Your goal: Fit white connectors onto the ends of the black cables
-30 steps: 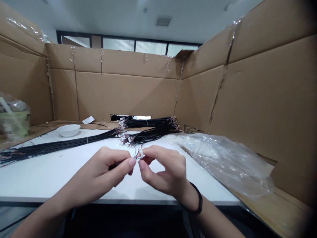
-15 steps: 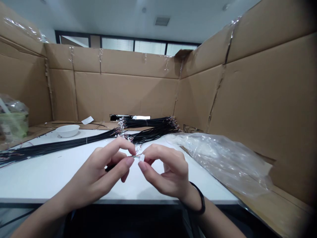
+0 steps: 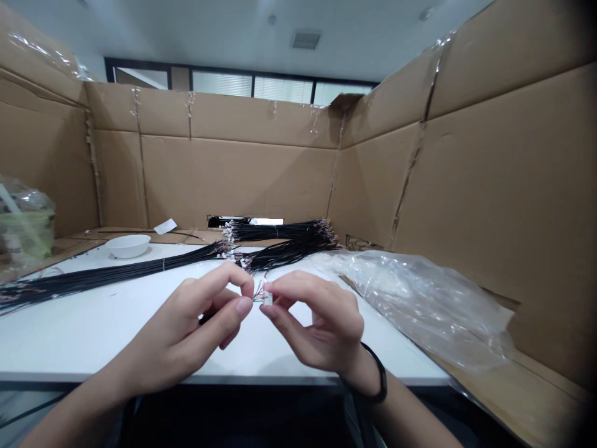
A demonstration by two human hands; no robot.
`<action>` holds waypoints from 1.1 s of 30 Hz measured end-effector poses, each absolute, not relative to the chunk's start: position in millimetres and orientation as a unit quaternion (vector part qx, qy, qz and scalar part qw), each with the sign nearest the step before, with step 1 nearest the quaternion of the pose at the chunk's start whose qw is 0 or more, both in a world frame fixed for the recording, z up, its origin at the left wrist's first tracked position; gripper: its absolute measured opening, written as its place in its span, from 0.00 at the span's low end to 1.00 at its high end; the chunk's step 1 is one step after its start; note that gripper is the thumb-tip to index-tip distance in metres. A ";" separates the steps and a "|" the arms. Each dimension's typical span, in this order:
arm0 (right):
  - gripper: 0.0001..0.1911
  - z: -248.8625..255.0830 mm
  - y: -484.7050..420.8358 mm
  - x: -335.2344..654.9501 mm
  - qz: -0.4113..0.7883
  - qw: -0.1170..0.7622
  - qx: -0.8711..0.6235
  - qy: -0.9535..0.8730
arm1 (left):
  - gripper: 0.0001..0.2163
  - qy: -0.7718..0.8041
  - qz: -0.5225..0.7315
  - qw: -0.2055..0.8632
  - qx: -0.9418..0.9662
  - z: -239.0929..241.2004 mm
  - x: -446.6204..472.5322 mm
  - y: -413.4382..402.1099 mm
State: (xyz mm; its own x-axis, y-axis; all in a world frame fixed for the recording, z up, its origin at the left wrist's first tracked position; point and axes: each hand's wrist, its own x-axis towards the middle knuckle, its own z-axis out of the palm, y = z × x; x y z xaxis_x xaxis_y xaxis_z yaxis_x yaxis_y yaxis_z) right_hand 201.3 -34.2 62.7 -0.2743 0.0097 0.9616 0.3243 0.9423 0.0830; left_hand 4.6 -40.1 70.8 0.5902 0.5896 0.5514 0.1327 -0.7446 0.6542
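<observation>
White plastic plug point(image 3: 267, 298), tiny, pinched tight between thumb and first finger of the right hand point(image 3: 321, 320). Thin colored wires point(image 3: 258, 295) running from it into the narrow pinch of the left hand point(image 3: 196, 326), fingertips almost touching the plug. Best done slowly, with fingertips close in, so the wires stay straight. Both wrists bent inward, forearms coming up from the bottom corners, hands held above the white table point(image 3: 93, 348). Black band point(image 3: 379, 376) around the right wrist. Farther on, a clear plastic bag point(image 3: 420, 305), a long bunch of black cables point(image 3: 107, 277), more black cables point(image 3: 280, 231), a white bowl point(image 3: 127, 246), then cardboard walls point(image 3: 233, 180).
</observation>
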 end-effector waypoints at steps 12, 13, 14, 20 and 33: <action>0.05 58.0 -34.1 204.5 -0.203 0.556 -0.125 -0.796 | 0.08 0.234 0.388 0.206 0.867 75.2 4.1 -39.1; 0.06 57.9 -34.2 204.5 -0.203 0.553 -0.128 -0.798 | 0.08 0.236 0.387 0.201 0.868 76.2 4.1 -39.4; 0.06 57.7 -34.3 204.4 -0.203 0.552 -0.130 -0.798 | 0.08 0.237 0.387 0.194 0.870 77.0 4.0 -39.8; 0.07 57.8 -35.0 204.2 -0.196 0.540 -0.132 -0.808 | 0.09 0.246 0.380 0.179 0.873 78.0 4.0 -39.8; 0.06 59.5 -37.8 201.0 -0.172 0.558 -0.145 -0.799 | 0.08 0.230 0.395 0.192 0.869 76.9 7.3 -38.1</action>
State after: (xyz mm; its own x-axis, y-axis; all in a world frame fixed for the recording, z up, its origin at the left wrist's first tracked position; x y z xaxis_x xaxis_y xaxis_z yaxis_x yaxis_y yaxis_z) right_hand 201.0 -37.8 59.5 -0.3347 0.0398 0.9415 0.4247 0.8983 0.1130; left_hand 7.3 -38.1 76.9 0.5831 0.5502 0.5977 0.2474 -0.8211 0.5144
